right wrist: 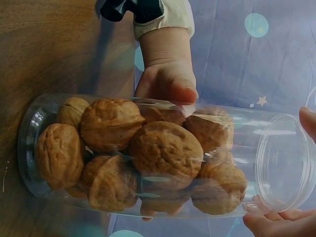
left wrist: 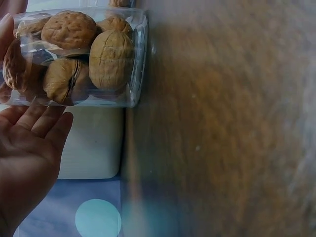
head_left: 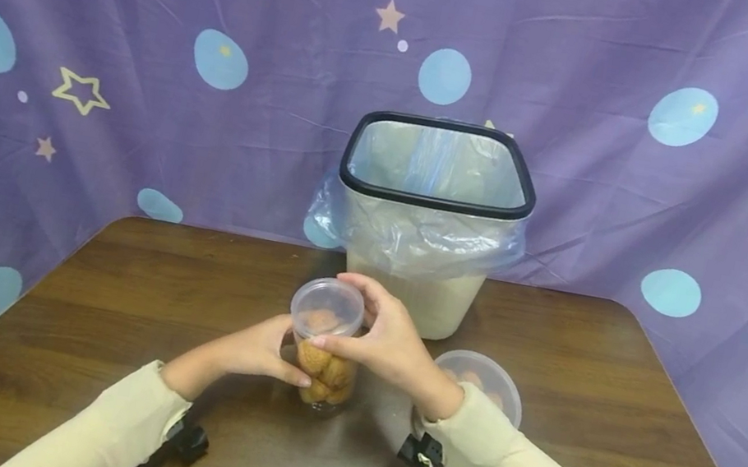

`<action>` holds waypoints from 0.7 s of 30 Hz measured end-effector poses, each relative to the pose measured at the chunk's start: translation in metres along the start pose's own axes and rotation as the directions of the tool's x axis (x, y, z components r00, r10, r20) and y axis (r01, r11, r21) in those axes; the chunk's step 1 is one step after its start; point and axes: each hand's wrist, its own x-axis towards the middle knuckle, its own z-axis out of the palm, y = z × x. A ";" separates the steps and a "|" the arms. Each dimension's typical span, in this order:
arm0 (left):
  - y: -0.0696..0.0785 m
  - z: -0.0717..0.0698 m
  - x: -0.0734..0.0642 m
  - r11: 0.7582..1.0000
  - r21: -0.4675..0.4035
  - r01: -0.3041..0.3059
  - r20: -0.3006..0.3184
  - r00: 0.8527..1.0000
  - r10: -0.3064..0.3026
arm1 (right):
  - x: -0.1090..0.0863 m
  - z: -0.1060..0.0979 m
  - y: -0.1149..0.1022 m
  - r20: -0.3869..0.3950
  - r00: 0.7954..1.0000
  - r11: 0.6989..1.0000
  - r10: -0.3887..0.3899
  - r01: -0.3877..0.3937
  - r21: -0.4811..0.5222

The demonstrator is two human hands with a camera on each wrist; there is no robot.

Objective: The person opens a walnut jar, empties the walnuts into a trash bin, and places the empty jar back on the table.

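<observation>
A clear plastic jar of walnuts [head_left: 323, 375] stands near the middle of the table, slightly tilted in the head view. Round its lower side my left hand [head_left: 260, 347] holds it, thumb in front and fingers behind. My right hand [head_left: 392, 341] grips the top at the clear round lid [head_left: 327, 307], thumb on the near side and fingers reaching over the far side. Through the wall several brown walnuts [right wrist: 165, 150] show in the right wrist view. The left wrist view has the jar's base close to the wood and my left palm [left wrist: 29, 158] beside it.
Behind the jar stands a cream bin [head_left: 419, 296] with a black rim and a blue plastic liner [head_left: 419, 233]. A round translucent container [head_left: 505, 386] with brownish contents sits to the right, partly hidden by my right sleeve [head_left: 494, 447]. A purple curtain [head_left: 273, 124] hangs behind the brown table [head_left: 583, 370].
</observation>
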 end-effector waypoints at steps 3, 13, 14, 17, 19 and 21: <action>0.001 0.001 -0.001 1.000 -0.017 0.003 0.000 1.000 -0.003 | 0.000 0.000 -0.001 0.002 1.000 1.000 0.007 -0.007 0.004; 0.007 0.004 -0.003 1.000 -0.010 0.006 -0.012 1.000 -0.006 | -0.002 -0.003 -0.002 0.019 1.000 1.000 -0.008 0.007 0.023; 0.008 0.005 -0.003 1.000 -0.013 0.006 -0.012 1.000 -0.006 | -0.003 -0.003 -0.003 0.019 1.000 1.000 -0.009 0.009 0.030; 0.011 0.006 -0.003 0.999 -0.033 0.008 -0.008 1.000 -0.008 | -0.004 -0.006 -0.004 0.015 1.000 0.999 -0.014 0.013 0.043; 0.013 0.006 -0.003 0.999 -0.052 0.007 -0.006 1.000 -0.007 | -0.004 -0.007 -0.005 0.007 1.000 0.999 -0.018 0.018 0.050; 0.015 0.007 -0.002 0.998 -0.066 0.006 -0.007 1.000 -0.007 | -0.005 -0.009 -0.006 0.001 1.000 0.998 -0.022 0.022 0.052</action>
